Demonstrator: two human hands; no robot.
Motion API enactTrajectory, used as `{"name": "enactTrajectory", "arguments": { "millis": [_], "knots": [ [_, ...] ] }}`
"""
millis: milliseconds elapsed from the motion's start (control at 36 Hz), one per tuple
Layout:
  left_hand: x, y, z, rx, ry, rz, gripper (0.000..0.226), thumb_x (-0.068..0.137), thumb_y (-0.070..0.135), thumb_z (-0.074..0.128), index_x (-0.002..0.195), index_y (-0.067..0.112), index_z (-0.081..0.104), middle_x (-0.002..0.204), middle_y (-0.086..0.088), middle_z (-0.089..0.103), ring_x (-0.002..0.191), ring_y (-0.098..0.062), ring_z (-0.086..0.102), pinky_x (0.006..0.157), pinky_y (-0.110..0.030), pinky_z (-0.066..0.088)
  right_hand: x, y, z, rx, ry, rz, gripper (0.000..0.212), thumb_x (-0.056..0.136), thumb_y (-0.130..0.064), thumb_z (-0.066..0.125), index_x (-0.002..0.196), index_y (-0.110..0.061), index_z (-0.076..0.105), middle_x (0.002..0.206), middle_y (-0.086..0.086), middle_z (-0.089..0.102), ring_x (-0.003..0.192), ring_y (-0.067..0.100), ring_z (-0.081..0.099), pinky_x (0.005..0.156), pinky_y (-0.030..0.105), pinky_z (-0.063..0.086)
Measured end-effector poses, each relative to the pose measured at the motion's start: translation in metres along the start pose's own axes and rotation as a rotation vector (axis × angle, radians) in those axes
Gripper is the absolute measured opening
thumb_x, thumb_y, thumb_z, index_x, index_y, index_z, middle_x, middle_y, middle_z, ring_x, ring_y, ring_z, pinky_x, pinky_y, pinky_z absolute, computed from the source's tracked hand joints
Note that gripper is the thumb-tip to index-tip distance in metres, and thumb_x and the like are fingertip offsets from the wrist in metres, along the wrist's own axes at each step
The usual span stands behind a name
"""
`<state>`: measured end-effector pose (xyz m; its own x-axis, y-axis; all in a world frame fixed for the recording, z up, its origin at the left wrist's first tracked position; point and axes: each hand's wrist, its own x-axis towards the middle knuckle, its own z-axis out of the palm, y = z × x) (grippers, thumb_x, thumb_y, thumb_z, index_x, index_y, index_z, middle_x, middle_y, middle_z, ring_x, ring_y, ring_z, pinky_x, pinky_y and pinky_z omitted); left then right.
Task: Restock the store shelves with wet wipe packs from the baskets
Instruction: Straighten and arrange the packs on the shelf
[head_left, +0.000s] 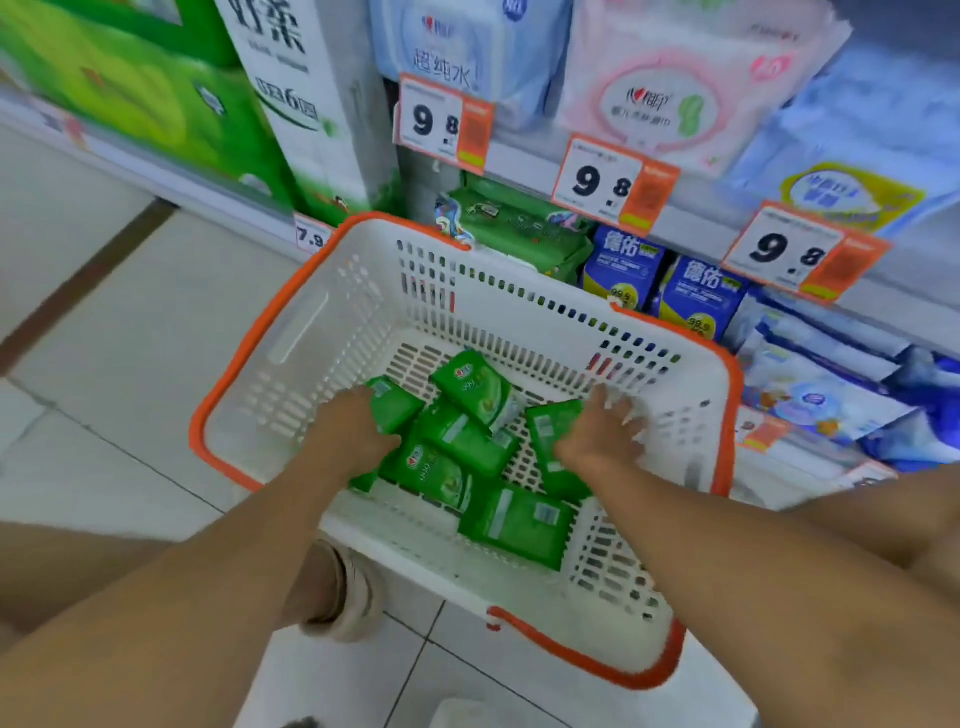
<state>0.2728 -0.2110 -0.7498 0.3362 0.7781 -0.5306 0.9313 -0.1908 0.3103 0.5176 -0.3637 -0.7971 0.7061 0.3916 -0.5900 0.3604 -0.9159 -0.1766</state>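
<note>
Packs (462, 441) – green, piled loose in basket (322, 306) on floor below shelf (524, 166). Left hand (348, 431) grips 1 pack at pile's left edge; right hand (602, 431) – fingers spread, blurred, over another pack.

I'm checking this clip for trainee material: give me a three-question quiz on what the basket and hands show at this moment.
1. True or false: both hands are inside the white basket with the orange rim.
2. What colour are the wet wipe packs in the basket?
A. blue
B. green
C. pink
3. Fill in: the three big orange-edged price tags on the upper shelf edge each read ____.

Key:
1. True; the left hand and the right hand both reach down among the packs.
2. B
3. 9.8
</note>
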Motion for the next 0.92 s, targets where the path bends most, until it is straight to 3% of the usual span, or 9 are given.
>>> {"name": "enactTrajectory", "arguments": {
  "millis": [194, 278, 417, 500, 556, 639, 778, 861, 917],
  "knots": [
    [-0.016, 0.036, 0.039, -0.26, 0.031, 0.052, 0.061, 0.089, 0.031, 0.072, 0.141, 0.012, 0.048, 0.141, -0.011, 0.053, 0.124, -0.027, 0.054, 0.102, -0.035, 0.043, -0.001, 0.003, 0.036, -0.007, -0.184, -0.081, 0.11, 0.063, -0.054, 0.086, 0.148, -0.016, 0.027, 0.145, 0.016, 0.034, 0.133, 0.034, 0.038, 0.108, 0.043, 0.042],
    [-0.028, 0.05, 0.061, -0.33, -0.102, 0.011, 0.059, 0.091, 0.032, 0.069, 0.141, 0.011, 0.045, 0.116, -0.006, 0.056, 0.092, -0.018, 0.059, 0.082, -0.029, 0.045, -0.003, 0.007, 0.05, -0.095, -0.182, -0.093, 0.102, 0.065, -0.049, 0.085, 0.143, -0.011, 0.033, 0.142, 0.016, 0.034, 0.131, 0.035, 0.039, 0.103, 0.042, 0.045],
    [-0.032, 0.058, 0.066, -0.545, -0.13, -0.175, 0.031, 0.093, 0.042, 0.064, 0.104, 0.016, 0.053, 0.093, -0.006, 0.056, 0.07, -0.017, 0.052, 0.074, -0.032, 0.047, -0.014, 0.0, 0.031, 0.508, -0.229, 0.076, 0.03, 0.071, -0.024, 0.067, 0.095, -0.009, 0.058, 0.089, 0.01, 0.06, 0.075, 0.024, 0.06, 0.063, 0.03, 0.054],
    [-0.024, 0.067, 0.052, -1.029, -0.163, -0.434, 0.071, 0.08, 0.055, 0.074, 0.13, 0.011, 0.05, 0.126, -0.017, 0.053, 0.096, -0.027, 0.058, 0.094, -0.044, 0.053, -0.025, -0.007, 0.01, 1.244, -0.7, 0.229, 0.041, 0.069, -0.015, 0.049, 0.107, -0.003, 0.056, 0.103, 0.018, 0.059, 0.081, 0.031, 0.059, 0.064, 0.034, 0.054],
    [-0.017, 0.071, 0.041, -1.236, -0.267, -0.366, 0.113, 0.066, 0.053, 0.086, 0.155, 0.029, 0.02, 0.151, -0.011, 0.038, 0.128, -0.034, 0.049, 0.102, -0.052, 0.048, -0.035, -0.014, -0.004, 1.194, -0.944, 0.143, 0.065, 0.06, -0.02, 0.051, 0.122, -0.004, 0.059, 0.116, 0.022, 0.06, 0.09, 0.034, 0.062, 0.066, 0.033, 0.054],
    [-0.008, 0.068, 0.028, -1.396, -0.357, -0.224, 0.123, 0.049, 0.04, 0.098, 0.152, 0.029, 0.03, 0.136, -0.011, 0.059, 0.115, -0.032, 0.064, 0.094, -0.054, 0.054, -0.041, -0.027, -0.021, 0.941, -1.115, -0.046, 0.069, 0.066, -0.021, 0.048, 0.132, -0.002, 0.056, 0.123, 0.025, 0.062, 0.103, 0.039, 0.063, 0.077, 0.037, 0.053],
    [0.005, 0.046, 0.012, -1.389, -0.014, -0.378, 0.067, 0.073, 0.026, 0.088, 0.126, 0.004, 0.053, 0.115, -0.012, 0.068, 0.092, -0.026, 0.071, 0.07, -0.038, 0.063, -0.018, -0.039, -0.029, 1.241, -0.861, 0.015, 0.065, 0.091, -0.063, 0.047, 0.121, -0.007, 0.063, 0.112, 0.018, 0.066, 0.076, 0.027, 0.064, 0.054, 0.028, 0.05],
    [0.004, 0.022, 0.014, -1.375, 0.093, -0.485, 0.035, 0.08, 0.018, 0.082, 0.1, 0.004, 0.058, 0.11, -0.019, 0.067, 0.091, -0.029, 0.07, 0.067, -0.036, 0.062, -0.002, -0.043, -0.003, 0.752, -0.542, -0.034, 0.081, 0.089, -0.072, 0.051, 0.136, -0.006, 0.056, 0.131, 0.01, 0.061, 0.101, 0.026, 0.064, 0.083, 0.041, 0.058],
    [0.004, 0.006, 0.017, -1.433, 0.09, -0.547, 0.035, 0.083, 0.013, 0.079, 0.107, 0.002, 0.057, 0.107, -0.02, 0.066, 0.088, -0.028, 0.07, 0.065, -0.036, 0.062, 0.0, -0.047, 0.02, 0.188, -0.432, -0.216, 0.096, 0.082, -0.063, 0.069, 0.154, -0.012, 0.032, 0.157, 0.007, 0.037, 0.135, 0.03, 0.046, 0.111, 0.043, 0.042]
  ]
}}
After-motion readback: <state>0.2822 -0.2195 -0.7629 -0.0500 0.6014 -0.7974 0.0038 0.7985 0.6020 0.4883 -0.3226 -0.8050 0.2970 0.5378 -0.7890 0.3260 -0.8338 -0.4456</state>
